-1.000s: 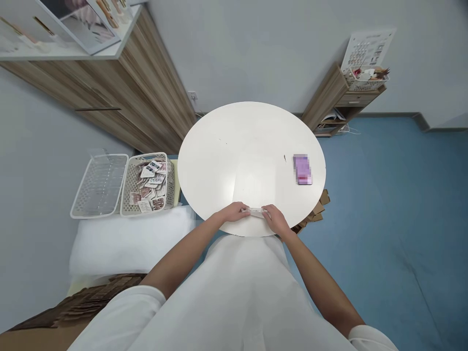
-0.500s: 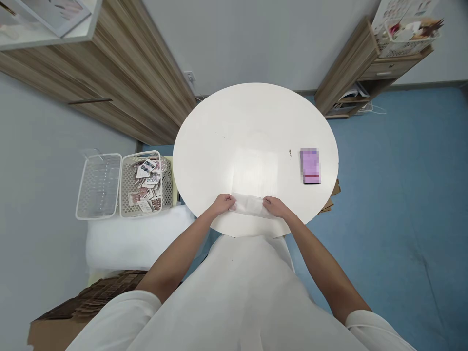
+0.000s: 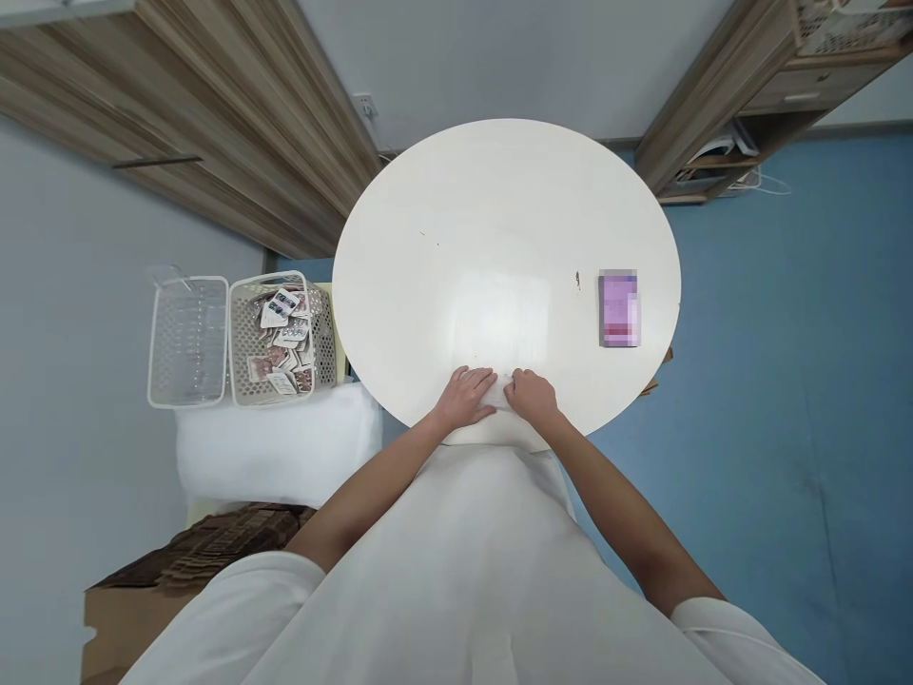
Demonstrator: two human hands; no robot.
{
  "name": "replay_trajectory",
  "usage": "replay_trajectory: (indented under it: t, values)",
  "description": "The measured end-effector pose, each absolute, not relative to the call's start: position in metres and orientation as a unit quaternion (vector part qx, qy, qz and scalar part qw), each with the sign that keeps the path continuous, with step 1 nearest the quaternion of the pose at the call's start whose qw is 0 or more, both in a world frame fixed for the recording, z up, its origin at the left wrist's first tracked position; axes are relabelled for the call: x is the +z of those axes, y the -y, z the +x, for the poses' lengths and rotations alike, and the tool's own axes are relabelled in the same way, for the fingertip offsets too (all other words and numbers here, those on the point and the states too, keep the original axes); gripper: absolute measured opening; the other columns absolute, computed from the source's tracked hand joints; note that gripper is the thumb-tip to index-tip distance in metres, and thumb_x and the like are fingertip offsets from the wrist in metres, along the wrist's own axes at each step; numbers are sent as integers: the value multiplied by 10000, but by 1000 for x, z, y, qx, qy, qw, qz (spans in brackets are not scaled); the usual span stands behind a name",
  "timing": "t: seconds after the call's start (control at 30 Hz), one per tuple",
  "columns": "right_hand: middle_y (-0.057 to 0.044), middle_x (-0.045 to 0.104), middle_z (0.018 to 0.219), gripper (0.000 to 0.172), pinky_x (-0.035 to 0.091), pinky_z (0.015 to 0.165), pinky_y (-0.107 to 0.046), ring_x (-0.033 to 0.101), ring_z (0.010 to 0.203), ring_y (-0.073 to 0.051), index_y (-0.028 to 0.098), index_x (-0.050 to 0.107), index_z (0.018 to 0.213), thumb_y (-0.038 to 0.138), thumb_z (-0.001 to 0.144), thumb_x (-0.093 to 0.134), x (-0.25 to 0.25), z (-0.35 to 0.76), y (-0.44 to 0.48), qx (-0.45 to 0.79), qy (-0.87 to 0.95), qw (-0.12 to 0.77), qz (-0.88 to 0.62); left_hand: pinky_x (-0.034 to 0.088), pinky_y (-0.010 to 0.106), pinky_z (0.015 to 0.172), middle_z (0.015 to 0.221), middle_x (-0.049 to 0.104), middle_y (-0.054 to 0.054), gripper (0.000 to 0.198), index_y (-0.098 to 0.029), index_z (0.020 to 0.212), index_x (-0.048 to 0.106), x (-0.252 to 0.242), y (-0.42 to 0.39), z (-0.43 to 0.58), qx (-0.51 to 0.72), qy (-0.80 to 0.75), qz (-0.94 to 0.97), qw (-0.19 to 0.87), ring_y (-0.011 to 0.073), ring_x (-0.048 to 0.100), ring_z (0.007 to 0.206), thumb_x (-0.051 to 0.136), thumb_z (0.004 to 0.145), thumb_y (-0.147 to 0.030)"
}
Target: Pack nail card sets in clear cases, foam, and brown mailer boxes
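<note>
A thin white, slightly see-through strip point(image 3: 502, 390), which looks like a folded sheet or film, lies at the near edge of the round white table point(image 3: 399, 276). Over its left part my left hand point(image 3: 465, 398) lies flat with the fingers stretched out and the thumb apart. My right hand point(image 3: 532, 394) is closed at the strip's right end, fingers curled and pinching it. Only a short piece of the strip shows between the two hands; the rest is covered by them.
A purple pack point(image 3: 619, 309), blurred by pixels, lies on the table's right side. To the left stand a white basket of small printed packets point(image 3: 285, 333) and a second white basket point(image 3: 189, 395). A white padded bundle point(image 3: 278, 447) and a cardboard box point(image 3: 135, 618) are nearer.
My hands have come closer together over the strip. The left has gone from pinching its end to lying flat on it. The view has tilted slightly downward.
</note>
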State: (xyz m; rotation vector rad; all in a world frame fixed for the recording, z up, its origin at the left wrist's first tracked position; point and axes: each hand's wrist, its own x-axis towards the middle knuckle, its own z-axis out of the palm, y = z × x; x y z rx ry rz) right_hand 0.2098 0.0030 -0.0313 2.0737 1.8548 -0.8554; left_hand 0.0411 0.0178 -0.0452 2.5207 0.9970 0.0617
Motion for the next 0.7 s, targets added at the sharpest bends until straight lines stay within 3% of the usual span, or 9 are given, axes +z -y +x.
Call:
replay_trajectory:
  t: [0.1, 0.23, 0.37, 0.57, 0.7]
  values:
    - [-145, 540, 1074, 222, 368, 761, -358, 501, 984, -254, 148, 515, 954, 204, 817, 350, -27, 211, 8, -192, -678, 50, 708, 215, 445, 990, 1259, 472, 120, 575, -173, 1243, 400, -49, -22, 41, 12, -347, 912, 219, 255, 425, 1144, 503, 748, -447]
    - [-142, 382, 1326, 297, 191, 989, -445, 272, 1254, -273, 164, 482, 1066, 212, 774, 455, -27, 212, 29, -176, -773, -38, 608, 202, 441, 988, 1219, 496, 117, 575, -166, 1221, 409, -47, -24, 42, 14, -345, 909, 235, 255, 441, 1109, 517, 723, -431]
    - [-143, 287, 1392, 404, 226, 978, -461, 250, 1273, -282, 187, 445, 1092, 218, 707, 563, -36, 211, 44, -246, -780, -21, 574, 196, 433, 983, 1137, 529, 119, 573, -161, 1158, 451, -43, -20, 44, 11, -345, 902, 261, 270, 457, 1061, 567, 661, -423]
    - [-185, 377, 1311, 367, 334, 911, -397, 391, 1168, -269, 140, 452, 1048, 159, 687, 512, -38, 202, 64, -272, -792, -6, 546, 320, 408, 854, 940, 573, 103, 484, -175, 979, 546, -39, 3, 36, -16, -355, 884, 304, 288, 503, 922, 601, 597, -466]
    - [-152, 384, 1313, 352, 297, 935, -429, 328, 1221, -285, 148, 453, 1049, 186, 699, 480, -31, 197, 74, -279, -780, 10, 560, 339, 404, 847, 822, 589, 94, 410, -168, 834, 602, -35, 10, 33, -14, -359, 881, 308, 281, 524, 877, 598, 597, -502]
